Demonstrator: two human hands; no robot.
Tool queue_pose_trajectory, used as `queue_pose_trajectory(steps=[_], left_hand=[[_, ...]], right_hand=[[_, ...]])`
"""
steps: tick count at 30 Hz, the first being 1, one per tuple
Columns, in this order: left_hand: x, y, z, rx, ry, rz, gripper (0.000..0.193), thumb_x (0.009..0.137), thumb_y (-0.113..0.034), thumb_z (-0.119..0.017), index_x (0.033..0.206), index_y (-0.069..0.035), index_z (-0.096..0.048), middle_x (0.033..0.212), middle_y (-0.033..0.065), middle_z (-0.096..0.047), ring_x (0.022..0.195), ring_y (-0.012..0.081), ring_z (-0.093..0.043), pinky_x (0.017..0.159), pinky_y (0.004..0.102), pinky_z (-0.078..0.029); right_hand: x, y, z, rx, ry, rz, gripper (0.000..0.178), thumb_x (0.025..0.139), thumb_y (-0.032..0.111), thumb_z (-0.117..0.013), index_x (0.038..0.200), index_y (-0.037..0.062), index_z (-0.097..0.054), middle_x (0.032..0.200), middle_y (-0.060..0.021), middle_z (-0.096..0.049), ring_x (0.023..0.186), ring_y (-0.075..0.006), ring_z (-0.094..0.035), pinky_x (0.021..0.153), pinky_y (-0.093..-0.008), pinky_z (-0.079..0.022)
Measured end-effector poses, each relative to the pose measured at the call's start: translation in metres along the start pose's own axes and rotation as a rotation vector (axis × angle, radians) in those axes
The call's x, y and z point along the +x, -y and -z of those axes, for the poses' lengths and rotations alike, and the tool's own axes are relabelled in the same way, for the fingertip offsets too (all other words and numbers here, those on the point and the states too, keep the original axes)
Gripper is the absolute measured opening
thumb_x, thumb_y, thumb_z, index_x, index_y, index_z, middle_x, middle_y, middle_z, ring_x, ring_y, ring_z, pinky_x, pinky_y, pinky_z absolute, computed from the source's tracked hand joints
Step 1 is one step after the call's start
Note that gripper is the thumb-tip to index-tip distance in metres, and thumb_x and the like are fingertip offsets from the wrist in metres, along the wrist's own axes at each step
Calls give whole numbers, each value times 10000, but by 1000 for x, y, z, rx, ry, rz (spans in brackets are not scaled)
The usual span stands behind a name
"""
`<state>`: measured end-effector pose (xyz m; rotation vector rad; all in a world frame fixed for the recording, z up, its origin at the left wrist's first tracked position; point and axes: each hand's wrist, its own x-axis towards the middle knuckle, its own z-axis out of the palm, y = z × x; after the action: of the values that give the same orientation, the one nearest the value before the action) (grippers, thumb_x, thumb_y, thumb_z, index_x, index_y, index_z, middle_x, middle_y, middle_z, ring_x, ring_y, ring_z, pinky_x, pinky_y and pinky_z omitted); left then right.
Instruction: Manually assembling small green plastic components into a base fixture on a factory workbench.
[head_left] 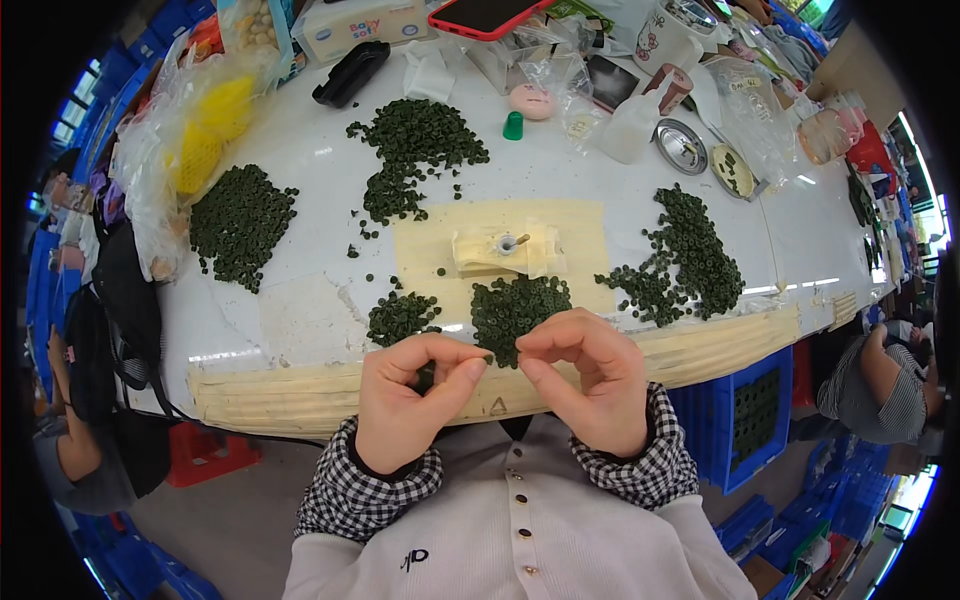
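Note:
Both my hands are raised at the near edge of the table, fingertips facing each other. Between thumb and forefinger, my left hand (pixel 410 400) pinches a small dark green piece (pixel 488 359). My right hand (pixel 600 385) is closed in a pinch too; what it holds, if anything, is too small to make out. Just beyond the fingertips lies a pile of small dark green ring-like pieces (pixel 515 303), with a smaller heap (pixel 400 318) to its left. Behind them a tape-wrapped block (pixel 475 250) with a short upright peg (pixel 508 243) sits on a yellowish sheet (pixel 425 225).
More green piles lie at the left (pixel 240 225), far middle (pixel 420 135) and right (pixel 695 255). Farther back are a black case (pixel 352 73), a red-edged phone (pixel 485 14), a green thimble-like cap (pixel 513 126) and a round tin lid (pixel 680 147). A blue crate (pixel 715 430) stands below, right.

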<state>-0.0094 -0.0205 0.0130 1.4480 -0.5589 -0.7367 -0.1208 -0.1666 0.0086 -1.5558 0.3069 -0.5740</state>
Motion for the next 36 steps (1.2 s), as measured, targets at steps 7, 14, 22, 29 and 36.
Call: queue_pose_trajectory(steps=[7, 14, 22, 29, 36], left_hand=[[3, 1, 28, 223, -256, -25, 78, 809, 12, -643, 882, 38, -652, 606, -71, -492, 540, -3, -377, 490, 161, -281], [6, -1, 44, -552, -178, 137, 139, 909, -51, -495, 1019, 3, -560, 819, 22, -552, 599, 34, -382, 499, 165, -303], [6, -2, 39, -1118, -96, 289, 213, 966, -79, -377, 1123, -12, -505, 1043, 117, -584, 601, 59, -378, 478, 175, -323], [4, 10, 32, -1118, 129, 238, 279, 1012, -269, -313, 1023, -76, -514, 735, 9, -515, 498, 49, -305, 389, 174, -232], [2, -10, 3, -993, 29, 441, 298, 991, -175, -339, 1192, 6, -464, 717, -16, -388, 585, 58, -331, 476, 182, -280]], right_hand=[[4, 3, 26, -520, 46, 148, 143, 715, -18, -688, 846, 17, -645, 756, -66, -587, 664, -186, -553, 589, -277, -456], [6, -7, 19, -818, 214, 357, 129, 682, 57, -696, 780, 64, -613, 760, -35, -529, 751, -220, -488, 677, -321, -413], [6, -11, 16, -950, 188, 445, 143, 692, 31, -645, 819, 31, -578, 792, -65, -539, 749, -226, -499, 673, -316, -429], [2, -12, 23, -927, 143, 507, 239, 663, -9, -616, 901, -21, -604, 816, -101, -585, 746, -241, -545, 667, -317, -475], [1, -14, 24, -890, 114, 479, 272, 633, -35, -617, 904, -15, -632, 862, -94, -616, 773, -232, -572, 680, -314, -491]])
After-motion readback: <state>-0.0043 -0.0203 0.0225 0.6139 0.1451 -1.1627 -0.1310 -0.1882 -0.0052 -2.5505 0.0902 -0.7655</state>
